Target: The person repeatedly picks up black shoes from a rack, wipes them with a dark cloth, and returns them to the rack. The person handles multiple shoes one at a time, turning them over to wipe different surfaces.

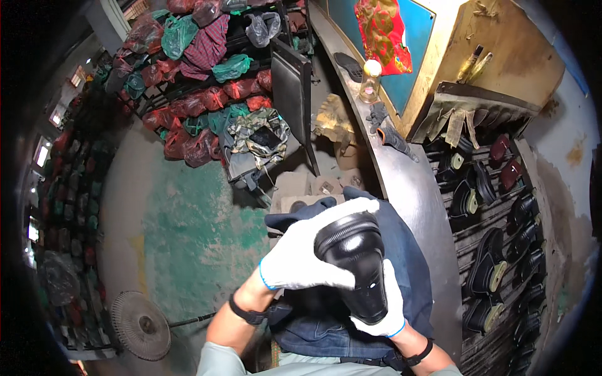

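A glossy black shoe (360, 266) is held up over my lap between my two white-gloved hands. My left hand (307, 250) wraps round its upper left side, the thumb lying across the upper and the fingers behind the sole edge. Lower down, on the right, my right hand (390, 306) cups the other end of the shoe, and part of its fingers is hidden behind it. A dark blue cloth (406, 244) covers my lap beneath the shoe.
Right of me runs a metal ledge (433, 250), then a slatted rack (470, 247) of black shoes. A glass jar (370, 84) and a dark glove (395, 141) lie along the ledge. At left stand a fan (145, 324) and shelves of bagged bundles (207, 100).
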A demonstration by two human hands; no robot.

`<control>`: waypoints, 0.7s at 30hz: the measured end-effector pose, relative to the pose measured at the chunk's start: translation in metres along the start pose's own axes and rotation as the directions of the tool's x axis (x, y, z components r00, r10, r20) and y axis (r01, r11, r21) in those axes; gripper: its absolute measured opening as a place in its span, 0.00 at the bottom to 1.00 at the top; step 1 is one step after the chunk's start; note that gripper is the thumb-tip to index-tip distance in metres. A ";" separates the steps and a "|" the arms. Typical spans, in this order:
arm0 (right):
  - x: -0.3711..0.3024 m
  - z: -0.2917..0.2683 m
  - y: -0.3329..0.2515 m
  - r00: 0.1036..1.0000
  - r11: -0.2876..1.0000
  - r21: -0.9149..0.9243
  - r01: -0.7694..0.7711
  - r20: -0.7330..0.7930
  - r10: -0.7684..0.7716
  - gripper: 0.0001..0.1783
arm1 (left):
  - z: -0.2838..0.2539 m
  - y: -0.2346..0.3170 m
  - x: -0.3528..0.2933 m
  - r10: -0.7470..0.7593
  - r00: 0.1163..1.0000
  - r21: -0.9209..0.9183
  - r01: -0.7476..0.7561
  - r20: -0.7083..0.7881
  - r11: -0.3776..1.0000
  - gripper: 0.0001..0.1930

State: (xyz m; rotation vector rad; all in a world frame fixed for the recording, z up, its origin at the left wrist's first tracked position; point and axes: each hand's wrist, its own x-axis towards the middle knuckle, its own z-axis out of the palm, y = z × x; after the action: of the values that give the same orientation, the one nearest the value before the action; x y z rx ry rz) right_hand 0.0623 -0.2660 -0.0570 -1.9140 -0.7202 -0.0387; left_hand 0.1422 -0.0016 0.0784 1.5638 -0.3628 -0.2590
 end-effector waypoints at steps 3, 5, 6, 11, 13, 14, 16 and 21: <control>0.030 -0.006 0.019 0.985 0.981 -0.110 0.161 0.086 -0.152 0.60 | 0.000 0.036 -0.003 0.069 0.995 0.445 -0.091 0.066 0.891 0.48; 0.053 -0.031 0.031 0.933 0.938 -0.201 0.282 0.286 -0.219 0.60 | 0.017 0.042 -0.013 0.365 0.857 0.595 -0.516 0.365 0.616 0.36; 0.061 -0.039 0.036 0.915 0.941 -0.172 0.291 0.338 -0.221 0.59 | 0.028 0.020 -0.032 0.361 0.810 0.577 -0.584 0.461 0.572 0.31; 0.077 -0.047 0.047 0.955 0.411 0.869 -0.274 0.195 0.225 0.60 | 0.104 -0.107 -0.102 0.261 0.626 0.559 -0.777 0.735 0.291 0.25; 0.093 -0.048 0.049 0.875 0.405 0.793 -0.455 0.316 0.366 0.52 | 0.135 -0.165 -0.132 0.040 0.668 0.644 -0.730 0.743 0.227 0.23; 0.102 -0.055 0.048 0.850 0.447 0.736 -0.509 0.345 0.399 0.39 | 0.137 -0.182 -0.141 0.062 0.723 0.690 -0.678 0.688 0.255 0.24; 0.121 -0.062 0.027 0.836 0.595 0.587 -0.549 0.384 0.392 0.28 | 0.142 -0.188 -0.146 0.045 0.749 0.739 -0.639 0.661 -0.212 0.25; 0.135 -0.095 -0.038 0.764 0.919 0.195 -0.342 0.627 0.151 0.24 | 0.160 -0.191 -0.161 -0.105 0.851 0.837 -0.524 0.514 -0.156 0.27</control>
State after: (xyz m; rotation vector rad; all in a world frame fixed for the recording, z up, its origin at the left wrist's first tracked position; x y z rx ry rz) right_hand 0.1812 -0.2731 0.0635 -1.7021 -0.8180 0.8484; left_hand -0.0547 -0.0868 -0.1262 2.9968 -1.5240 0.0616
